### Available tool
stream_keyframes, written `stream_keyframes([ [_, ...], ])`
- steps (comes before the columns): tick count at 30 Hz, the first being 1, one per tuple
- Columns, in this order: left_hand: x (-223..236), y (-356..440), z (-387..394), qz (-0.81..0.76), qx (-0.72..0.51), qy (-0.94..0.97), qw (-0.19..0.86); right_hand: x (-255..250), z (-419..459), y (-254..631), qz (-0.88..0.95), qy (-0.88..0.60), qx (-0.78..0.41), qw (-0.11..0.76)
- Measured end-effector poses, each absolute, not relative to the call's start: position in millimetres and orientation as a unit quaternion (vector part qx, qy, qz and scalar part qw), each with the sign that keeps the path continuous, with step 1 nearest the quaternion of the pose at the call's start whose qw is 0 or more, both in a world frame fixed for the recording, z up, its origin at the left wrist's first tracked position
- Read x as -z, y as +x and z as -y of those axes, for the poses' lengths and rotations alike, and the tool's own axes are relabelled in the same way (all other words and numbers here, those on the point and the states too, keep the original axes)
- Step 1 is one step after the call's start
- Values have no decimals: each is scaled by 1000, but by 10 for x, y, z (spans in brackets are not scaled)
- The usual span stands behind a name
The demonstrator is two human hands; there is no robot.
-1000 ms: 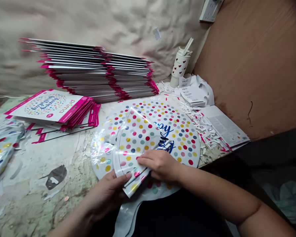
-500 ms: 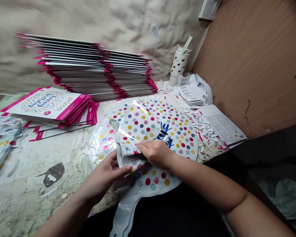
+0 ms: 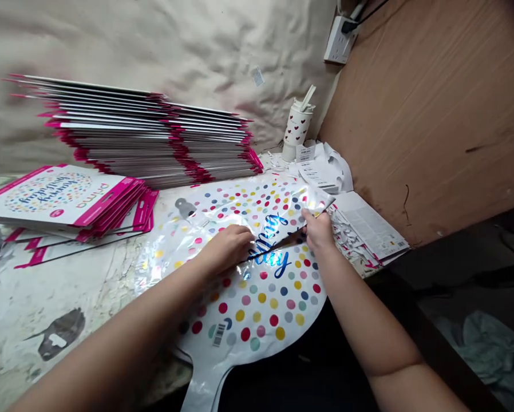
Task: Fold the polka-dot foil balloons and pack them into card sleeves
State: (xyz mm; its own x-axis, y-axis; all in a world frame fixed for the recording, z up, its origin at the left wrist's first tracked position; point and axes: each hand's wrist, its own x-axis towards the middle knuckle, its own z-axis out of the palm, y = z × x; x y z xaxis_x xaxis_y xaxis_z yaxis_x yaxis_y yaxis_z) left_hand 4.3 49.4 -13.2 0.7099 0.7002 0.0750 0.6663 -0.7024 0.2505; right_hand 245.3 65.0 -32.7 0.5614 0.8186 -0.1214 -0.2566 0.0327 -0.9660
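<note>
Flat foil balloons [image 3: 261, 315], white with coloured dots and blue lettering, lie stacked at the table's front edge, their tails hanging toward me. The top balloon [image 3: 222, 223] is partly folded over, and its dark-edged fold runs between my hands. My right hand [image 3: 319, 230] is closed, pinching that fold near its right end. My left hand [image 3: 229, 247] lies over the middle of the foil with its fingers bent together at the fold; its thumb is hidden. A barcode label [image 3: 218, 335] shows near the balloon's neck.
A tall stack of pink-edged card packs [image 3: 154, 137] stands at the back. More "happy birthday" packs [image 3: 59, 194] lie at left. A heart-patterned cup [image 3: 297, 129], label strips [image 3: 321, 171], paper scraps and a printed card [image 3: 375, 223] lie right, beside a brown board [image 3: 446, 114].
The small folded bundle between my hands has been opened out wide over the stack. My right hand has moved right and up with the edge; my left hand has come onto the foil.
</note>
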Motion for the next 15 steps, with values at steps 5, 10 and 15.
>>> stream_keyframes([
  [5,261,208,-885,-419,-40,902,96,459,-669,2558,173,-564,-456,667],
  [10,205,358,-407,-486,-21,868,97,362,-719,2625,152,-525,-470,693],
  [15,289,643,138,-486,8,868,103,-11,-595,2242,274,-472,-439,714],
])
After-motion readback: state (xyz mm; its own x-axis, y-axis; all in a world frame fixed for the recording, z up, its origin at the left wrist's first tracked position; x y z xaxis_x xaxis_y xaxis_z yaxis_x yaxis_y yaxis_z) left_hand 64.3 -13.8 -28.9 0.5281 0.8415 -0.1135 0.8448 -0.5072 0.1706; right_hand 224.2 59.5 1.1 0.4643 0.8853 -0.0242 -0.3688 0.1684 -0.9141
